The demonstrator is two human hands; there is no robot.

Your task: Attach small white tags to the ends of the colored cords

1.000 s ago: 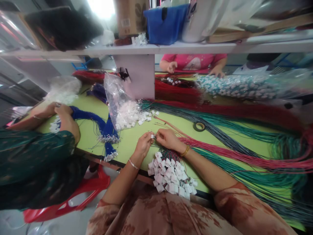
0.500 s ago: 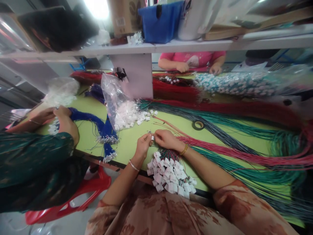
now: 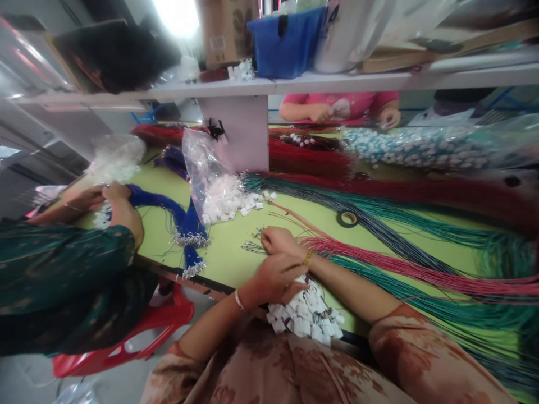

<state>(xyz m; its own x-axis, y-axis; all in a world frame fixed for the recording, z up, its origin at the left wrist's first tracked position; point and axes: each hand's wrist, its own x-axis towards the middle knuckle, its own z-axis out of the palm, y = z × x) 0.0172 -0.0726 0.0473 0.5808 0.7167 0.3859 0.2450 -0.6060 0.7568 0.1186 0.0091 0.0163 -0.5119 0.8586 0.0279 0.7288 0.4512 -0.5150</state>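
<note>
Head view. Right hand (image 3: pixel 281 240): fingers curled beside the wire tips (image 3: pixel 252 246). Left hand (image 3: pixel 275 279): fingers bent over the white connectors (image 3: pixel 305 320). Whether either grips anything cannot be told. Outward, pink wires (image 3: pixel 379 264) and tape (image 3: pixel 347 219) lie on the surface (image 3: pixel 225 252). Judgement: tips kept fanned, and connectors lifted singly, should snag less.

An open patch of yellow-green tabletop (image 3: pixel 225 252) lies between the blue wires (image 3: pixel 193 224) on the left and the two hands, bounded at the back by a clear bag of white connectors (image 3: pixel 217 193). Straight ahead, an upright panel (image 3: pixel 242 134) and a shelf (image 3: pixel 269 85) above it block the way. To the right, long red wires (image 3: pixel 379 258), grey wires (image 3: pixel 391 233) and a black tape roll (image 3: pixel 347 219) leave only narrow gaps of bare surface.
</note>
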